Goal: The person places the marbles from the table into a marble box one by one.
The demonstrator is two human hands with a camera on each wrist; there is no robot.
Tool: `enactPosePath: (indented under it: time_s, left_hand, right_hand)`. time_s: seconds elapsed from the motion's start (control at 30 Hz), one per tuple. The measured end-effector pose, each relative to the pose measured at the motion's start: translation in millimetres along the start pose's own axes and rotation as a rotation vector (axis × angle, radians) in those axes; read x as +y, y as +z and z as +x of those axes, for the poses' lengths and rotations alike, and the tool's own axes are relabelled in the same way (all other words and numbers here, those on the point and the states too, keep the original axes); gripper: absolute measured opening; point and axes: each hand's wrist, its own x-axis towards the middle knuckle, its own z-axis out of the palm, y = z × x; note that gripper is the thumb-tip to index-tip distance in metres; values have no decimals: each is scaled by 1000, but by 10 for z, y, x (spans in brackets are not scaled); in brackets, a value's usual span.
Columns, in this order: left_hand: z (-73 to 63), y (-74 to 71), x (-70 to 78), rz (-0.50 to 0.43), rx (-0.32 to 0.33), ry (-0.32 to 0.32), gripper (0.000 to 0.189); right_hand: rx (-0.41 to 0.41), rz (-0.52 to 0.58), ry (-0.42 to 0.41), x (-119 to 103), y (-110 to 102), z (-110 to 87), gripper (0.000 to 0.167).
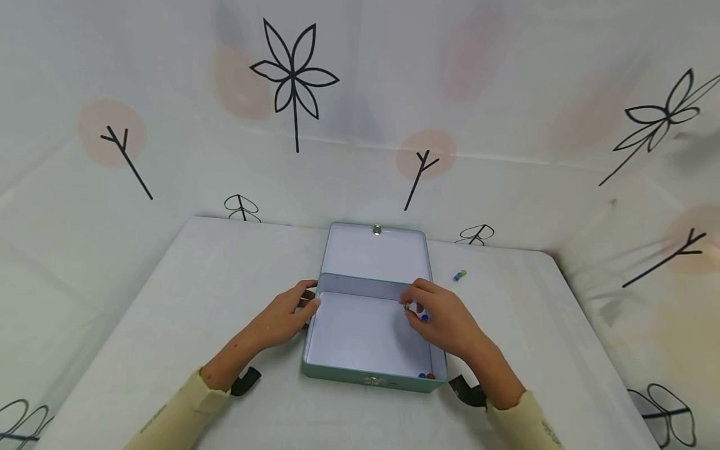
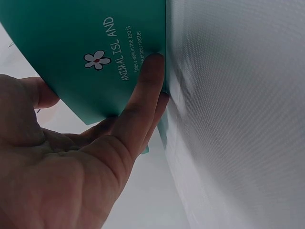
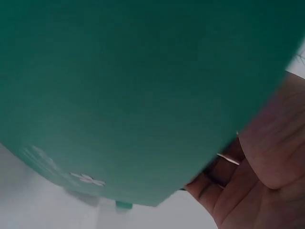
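A shallow green metal box (image 1: 365, 337) lies with its lid (image 1: 374, 250) folded back and its pale inside facing up. My left hand (image 1: 289, 315) holds its left side, thumb at the rim, and in the left wrist view the fingers lie along the printed green wall (image 2: 100, 33). Over the box's right side, my right hand (image 1: 441, 315) pinches a small shiny piece (image 1: 406, 306) between thumb and fingertips; its kind I cannot tell. A small blue ball (image 1: 424, 318) shows beneath that hand. In the right wrist view the box wall (image 3: 143, 95) hides most of the fingers.
A blue ball (image 1: 422, 375) and a red ball (image 1: 430, 376) lie in the box's front right corner. Small blue and green pieces (image 1: 460, 275) rest on the white table (image 1: 242, 262) right of the lid. A patterned white curtain (image 1: 360, 125) hangs behind the table.
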Motion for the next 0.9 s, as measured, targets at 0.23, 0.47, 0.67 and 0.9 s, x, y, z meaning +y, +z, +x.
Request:
enactPosePath:
  time_s: [0.23,0.47,0.67,0.9]
  left_hand:
    - [3,1,-3,1,1,-1,57]
    - [3,-2,3,3,1,-3,58]
    - [3,0,10,13,3,3,58]
    - [-1,0,10,15,1,6,58]
  right_hand:
    - [-37,-18,-54,-23,117,-6,23]
    - [-121,-17,-53,-36,163,-1,19]
    - [-164,-19,-54,-40,188,-1,18]
    - [-163,-36,-49,-29,178,4,20]
